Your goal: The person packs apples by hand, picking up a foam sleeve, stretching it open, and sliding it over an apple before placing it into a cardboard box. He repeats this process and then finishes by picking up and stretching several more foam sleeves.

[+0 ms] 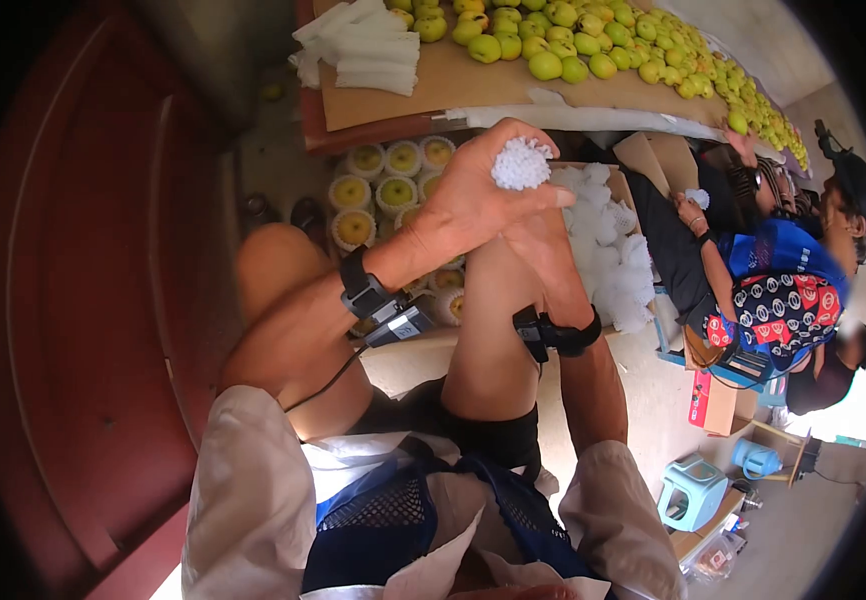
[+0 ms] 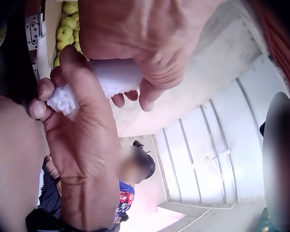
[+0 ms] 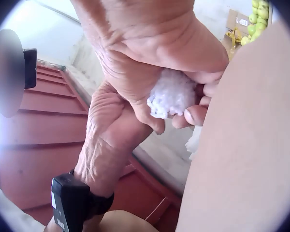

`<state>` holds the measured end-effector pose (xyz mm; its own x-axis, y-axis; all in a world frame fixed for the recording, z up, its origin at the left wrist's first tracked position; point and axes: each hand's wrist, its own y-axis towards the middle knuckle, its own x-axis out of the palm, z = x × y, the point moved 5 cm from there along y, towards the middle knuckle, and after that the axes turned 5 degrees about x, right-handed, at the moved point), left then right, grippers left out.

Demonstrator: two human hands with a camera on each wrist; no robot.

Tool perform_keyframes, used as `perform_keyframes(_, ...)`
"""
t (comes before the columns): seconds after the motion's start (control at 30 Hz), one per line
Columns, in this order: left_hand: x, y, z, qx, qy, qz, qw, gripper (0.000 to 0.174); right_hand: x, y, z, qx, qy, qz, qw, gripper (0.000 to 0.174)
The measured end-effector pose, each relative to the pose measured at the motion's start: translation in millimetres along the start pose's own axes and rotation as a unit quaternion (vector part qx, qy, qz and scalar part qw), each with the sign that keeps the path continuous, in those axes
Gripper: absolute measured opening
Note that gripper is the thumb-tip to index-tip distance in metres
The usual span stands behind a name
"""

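Both hands grip a white foam net sleeve (image 1: pixel 522 163), bunched into a short roll with its bumpy end facing up in the head view. My left hand (image 1: pixel 460 195) reaches over from the left, the roll's end showing between thumb and fingers. Below it my right hand (image 1: pixel 541 245) is partly hidden by the left. In the left wrist view, the right hand (image 2: pixel 82 140) wraps round one end of the sleeve (image 2: pixel 118 76), while the left hand (image 2: pixel 150 38) bends its fingers over the other. The right wrist view shows the sleeve's ruffled end (image 3: pixel 171 96) between both hands.
Below the hands, a box holds apples (image 1: pixel 354 228) in foam nets, beside a pile of white foam nets (image 1: pixel 608 250). Loose green apples (image 1: pixel 573 45) and stacked flat sleeves (image 1: pixel 378 60) lie on the table (image 1: pixel 383 110). Another person (image 1: pixel 783 270) sits at right; a red door (image 1: pixel 73 300) stands left.
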<state>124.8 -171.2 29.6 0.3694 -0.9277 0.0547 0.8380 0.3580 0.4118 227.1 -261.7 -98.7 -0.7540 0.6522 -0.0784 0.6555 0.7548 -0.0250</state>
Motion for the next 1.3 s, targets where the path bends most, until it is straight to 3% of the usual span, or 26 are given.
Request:
perform_keyframes(0.1, 2.9, -3.1, 16.8, -0.005, 0.022, -0.006, 1.000, 0.043, 0.6, -11.6, -22.0, -0.070, -0.013, 0.044, 0.996, 0.034)
perform_keyframes(0.2, 8.0, -8.7, 24.8, 0.016, -0.021, 0.016, 1.000, 0.035, 19.3, -31.9, -73.4, -0.107, -0.012, 0.074, 0.991, 0.031)
perform_keyframes(0.3, 11.9, -7.4, 25.6, 0.044, -0.110, 0.044, 0.992, 0.024, 29.5, -42.9, -86.1, 0.003, -0.072, 0.057, 0.996, 0.040)
perform_keyframes(0.33, 10.1, -8.6, 20.5, 0.008, -0.125, 0.043, 0.991, 0.024, 32.3, -46.3, -82.4, 0.060, -0.107, 0.045, 0.991, 0.044)
perform_keyframes(0.4, 6.3, -7.8, 8.2, -0.070, -0.152, 0.040, 0.985, 0.024, 32.4, -48.5, -87.7, 0.039, -0.139, 0.073, 0.987, 0.049)
perform_keyframes(0.47, 5.3, -5.3, 2.7, -0.069, -0.179, 0.043, 0.980, 0.022, 32.7, -51.6, -100.5, 0.013, -0.167, 0.094, 0.981, 0.049)
perform_keyframes(0.63, 10.2, -2.8, 17.5, -0.102, -0.308, 0.019, 0.946, 0.014, 30.7, -59.7, -102.0, 0.083, -0.174, 0.058, 0.980, 0.045)
perform_keyframes(0.67, 9.8, -4.0, 19.7, -0.104, -0.326, 0.007, 0.940, 0.013, 30.7, -61.6, -101.6, 0.060, -0.180, 0.061, 0.980, 0.045)
perform_keyframes(0.73, 9.5, -3.6, 20.0, -0.116, -0.329, 0.003, 0.937, 0.014, 30.7, -62.0, -97.6, 0.016, -0.190, 0.064, 0.980, 0.045)
perform_keyframes(0.83, 4.0, -4.1, 10.7, -0.129, -0.326, 0.010, 0.937, 0.014, 32.3, -55.8, -85.1, 0.076, -0.172, 0.055, 0.981, 0.044)
perform_keyframes(1.03, -2.1, -2.6, -3.4, -0.151, -0.319, 0.049, 0.934, 0.013, 32.6, -44.6, -73.3, 0.082, -0.128, 0.032, 0.988, 0.052)
perform_keyframes(1.13, -3.3, -3.1, -7.4, -0.168, -0.297, 0.044, 0.939, 0.016, 27.5, -51.2, -87.2, 0.142, -0.145, -0.002, 0.979, 0.039)
perform_keyframes(1.2, -2.1, -3.6, -10.3, -0.150, -0.270, 0.027, 0.951, 0.021, 11.7, -41.5, -80.7, 0.062, -0.257, 0.022, 0.964, 0.039)
perform_keyframes(1.3, 6.5, -6.2, 5.0, -0.022, -0.126, -0.061, 0.990, 0.031, -8.4, -42.8, -105.4, -0.035, -0.394, 0.079, 0.915, 0.032)
